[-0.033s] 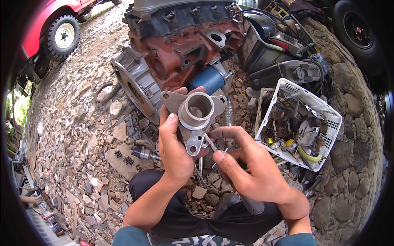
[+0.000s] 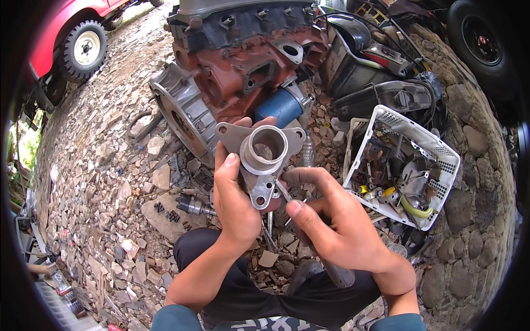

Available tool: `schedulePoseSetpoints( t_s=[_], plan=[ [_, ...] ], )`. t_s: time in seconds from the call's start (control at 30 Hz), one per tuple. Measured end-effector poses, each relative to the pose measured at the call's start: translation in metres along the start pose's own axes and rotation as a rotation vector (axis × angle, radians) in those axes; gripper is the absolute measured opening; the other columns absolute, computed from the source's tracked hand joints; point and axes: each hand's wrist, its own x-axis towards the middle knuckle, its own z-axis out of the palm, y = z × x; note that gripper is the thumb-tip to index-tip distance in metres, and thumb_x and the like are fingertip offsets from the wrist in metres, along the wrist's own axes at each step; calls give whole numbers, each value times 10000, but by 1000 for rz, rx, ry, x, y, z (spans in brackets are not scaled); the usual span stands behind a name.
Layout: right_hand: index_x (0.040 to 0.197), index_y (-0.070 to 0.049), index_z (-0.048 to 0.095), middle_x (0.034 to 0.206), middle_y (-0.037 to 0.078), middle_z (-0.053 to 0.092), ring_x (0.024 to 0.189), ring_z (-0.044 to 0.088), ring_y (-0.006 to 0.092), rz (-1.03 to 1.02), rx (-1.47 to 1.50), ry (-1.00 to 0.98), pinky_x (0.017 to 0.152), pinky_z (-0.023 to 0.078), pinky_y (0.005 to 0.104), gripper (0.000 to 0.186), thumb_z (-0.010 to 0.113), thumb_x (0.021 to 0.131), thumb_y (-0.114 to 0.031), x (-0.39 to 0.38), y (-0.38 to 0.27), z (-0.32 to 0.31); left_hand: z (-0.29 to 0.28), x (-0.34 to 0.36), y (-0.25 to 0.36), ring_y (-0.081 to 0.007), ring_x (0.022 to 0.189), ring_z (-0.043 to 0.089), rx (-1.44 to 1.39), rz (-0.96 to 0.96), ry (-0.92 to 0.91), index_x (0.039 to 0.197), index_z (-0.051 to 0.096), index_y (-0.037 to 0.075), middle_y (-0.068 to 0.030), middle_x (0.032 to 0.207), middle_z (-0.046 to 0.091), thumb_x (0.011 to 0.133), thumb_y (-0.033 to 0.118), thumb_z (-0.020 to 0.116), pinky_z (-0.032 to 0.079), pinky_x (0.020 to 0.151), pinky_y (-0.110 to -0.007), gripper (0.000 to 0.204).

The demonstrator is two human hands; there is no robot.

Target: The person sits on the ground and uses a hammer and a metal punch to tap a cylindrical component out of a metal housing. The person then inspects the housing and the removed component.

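Observation:
My left hand (image 2: 237,207) is closed round a grey metal flange (image 2: 260,185) with three drilled corners and a short round tube standing up from its middle. Fingers of that hand show behind the far edge. From the right, my right hand (image 2: 345,231) pinches a thin metal tool (image 2: 284,192) between thumb and forefinger. Its tip meets the flange's right edge by the near corner; what kind of tool it is, I cannot make out. Beyond my hands stands a red-brown engine block (image 2: 237,77) with a blue oil filter (image 2: 280,107) on its side.
A white plastic crate (image 2: 454,182) of mixed metal parts tilts at the right. Left of my knees, small dark bolts (image 2: 171,215) lie on a flat stone near a cylindrical metal part (image 2: 193,206). Rubble covers the ground. A red vehicle (image 2: 47,33) is at far left.

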Motion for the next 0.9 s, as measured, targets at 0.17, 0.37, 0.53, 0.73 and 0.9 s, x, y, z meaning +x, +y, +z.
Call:
schedulePoseSetpoints(
  t_s=[0.17, 0.37, 0.53, 0.73, 0.9],
  plan=[
    [1299, 46, 442, 683, 174, 670, 599, 662, 220, 2, 36, -11, 573, 468, 343, 405, 581, 970, -145, 4, 5, 0, 2, -3, -3, -216, 1154, 590, 61, 43, 2, 1421, 332, 35, -170, 1381, 524, 991, 292, 211, 524, 897, -321, 515],
    [1325, 35, 443, 677, 93, 636, 585, 570, 97, 30, 202, -32, 542, 432, 292, 407, 571, 979, -137, 8, 18, 5, 2, -4, -13, -246, 1200, 561, 20, 164, -1, 1418, 330, 44, -197, 1410, 487, 987, 293, 203, 480, 995, -365, 514],
    [1348, 23, 425, 745, 61, 639, 610, 546, 59, -49, 281, 29, 538, 421, 260, 404, 551, 994, -124, 9, 23, 18, -5, -5, -24, -266, 1243, 537, -20, 287, -62, 1412, 337, 60, -212, 1438, 459, 989, 308, 210, 451, 1033, -378, 506],
    [1388, -4, 359, 676, 31, 583, 533, 505, 53, 82, 615, -91, 472, 396, 239, 436, 530, 1011, -141, 11, 25, 25, -2, -5, -22, -305, 1310, 487, -310, 168, -9, 1425, 331, 78, -243, 1488, 394, 998, 363, 248, 392, 1106, -439, 520],
    [1407, -39, 340, 619, 10, 530, 466, 492, 74, 41, 685, -95, 418, 388, 238, 424, 492, 1034, -169, 19, 33, 38, -2, -5, -22, -328, 1333, 463, -434, 207, -76, 1444, 312, 74, -262, 1471, 396, 1039, 451, 244, 365, 1135, -512, 558]
  ],
)
